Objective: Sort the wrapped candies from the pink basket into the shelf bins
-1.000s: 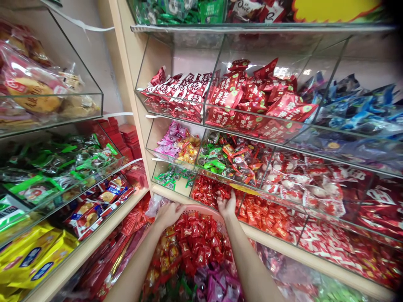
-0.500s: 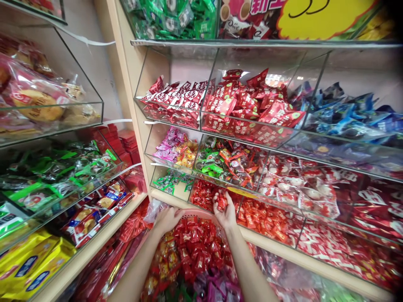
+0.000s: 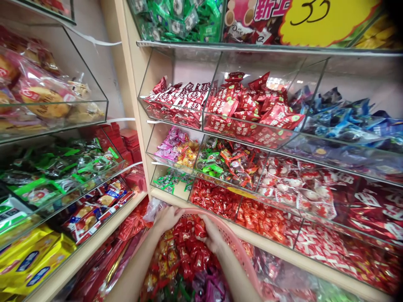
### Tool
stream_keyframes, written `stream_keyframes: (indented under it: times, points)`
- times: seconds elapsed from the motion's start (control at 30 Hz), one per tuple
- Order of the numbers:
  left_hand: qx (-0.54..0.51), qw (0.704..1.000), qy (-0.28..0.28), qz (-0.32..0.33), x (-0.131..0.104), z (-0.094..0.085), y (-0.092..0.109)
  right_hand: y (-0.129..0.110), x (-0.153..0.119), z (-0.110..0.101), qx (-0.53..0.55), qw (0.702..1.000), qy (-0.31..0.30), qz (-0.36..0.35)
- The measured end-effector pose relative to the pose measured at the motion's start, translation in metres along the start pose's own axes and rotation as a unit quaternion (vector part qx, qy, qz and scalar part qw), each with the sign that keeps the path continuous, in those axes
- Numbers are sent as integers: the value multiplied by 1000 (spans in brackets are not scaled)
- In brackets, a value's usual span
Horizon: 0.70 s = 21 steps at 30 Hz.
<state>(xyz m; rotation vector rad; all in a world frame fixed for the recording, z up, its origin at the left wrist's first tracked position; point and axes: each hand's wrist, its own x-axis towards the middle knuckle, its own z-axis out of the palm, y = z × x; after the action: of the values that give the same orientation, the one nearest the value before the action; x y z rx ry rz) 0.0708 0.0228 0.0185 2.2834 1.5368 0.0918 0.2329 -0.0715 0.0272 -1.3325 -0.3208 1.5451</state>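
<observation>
A pink perforated basket [image 3: 234, 237] full of wrapped candies sits low in the middle. Red candies [image 3: 192, 251] lie at its far side, yellow ones at the left, green and purple ones nearest me. My left hand [image 3: 168, 219] grips the basket's far left rim. Over the red candies, inside the rim, my right hand [image 3: 211, 235] is curled around several red-wrapped candies, its palm turned toward the left. Behind the basket, the lowest shelf bin holds more red candies [image 3: 215, 197].
Beside that bin are orange-red candies [image 3: 261, 218] and green ones [image 3: 166, 180]. A wooden shelf edge [image 3: 283, 251] runs behind the basket. Glass-fronted bins of sweets rise above. Left shelves hold yellow packs [image 3: 37, 260] and green-wrapped snacks [image 3: 63, 167].
My right hand has moved from the red candy bin down and left to above the basket, with red candies in it. My left hand stays on the rim.
</observation>
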Motion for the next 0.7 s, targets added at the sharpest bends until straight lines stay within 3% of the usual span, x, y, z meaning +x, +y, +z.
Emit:
stream_keyframes:
  times: [0.2, 0.7]
  points:
    - [11, 999, 23, 27, -1, -1, 0, 14, 7, 9, -140, 989, -13, -48]
    - [16, 999, 27, 42, -1, -3, 0, 11, 6, 22, -202, 977, 6, -60]
